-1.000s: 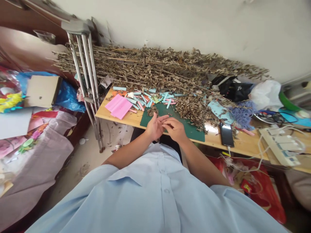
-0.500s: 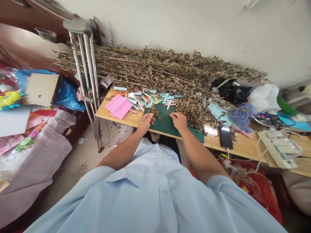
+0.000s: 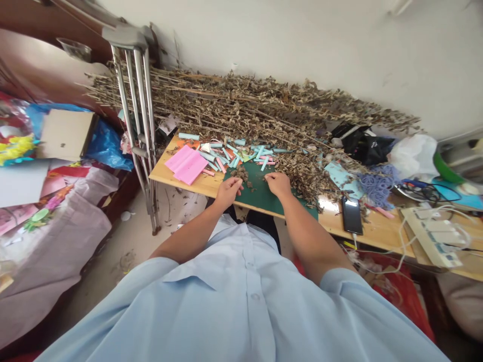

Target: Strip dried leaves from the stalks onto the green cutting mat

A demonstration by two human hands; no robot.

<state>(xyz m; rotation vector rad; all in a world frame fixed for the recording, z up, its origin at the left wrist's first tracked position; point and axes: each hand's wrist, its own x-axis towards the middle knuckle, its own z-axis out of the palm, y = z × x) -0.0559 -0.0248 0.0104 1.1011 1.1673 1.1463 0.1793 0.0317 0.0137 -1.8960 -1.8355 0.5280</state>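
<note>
The left hand (image 3: 228, 192) is held over the front edge of the tabletop (image 3: 161, 172), with its fingers bent and its thumb near the fingertips; whether a scrap is gripped cannot be told. The right hand (image 3: 278, 184) is half curled above the green cutting mat (image 3: 260, 198), its thumb and forefinger drawn close together; what is pinched there, if anything, cannot be made out. A small clump of crumbled dried leaves (image 3: 241, 175) is laid on the mat toward its left end, just beside the left fingertips, and a larger heap of dried leaves (image 3: 305, 173) is spread over the mat's right part.

Picking at the small clump is judged to be the step in hand. It would be done best with a light fingertip pinch, since brittle leaf may be crushed, and kept well inside the mat's front edge so that crumbs are not lost.

Behind the mat, blue and pink paper rolls (image 3: 264, 163) are scattered, and pink paper sheets (image 3: 187, 165) are laid near the tabletop's left front corner. Dried plant stalks (image 3: 241, 98) are heaped along the back edge, by the wall (image 3: 298, 42). At the left edge, 1 pair of metal crutches (image 3: 134, 95) is propped; at the right, 1 smartphone (image 3: 352, 215) is plugged into a cable.
</note>
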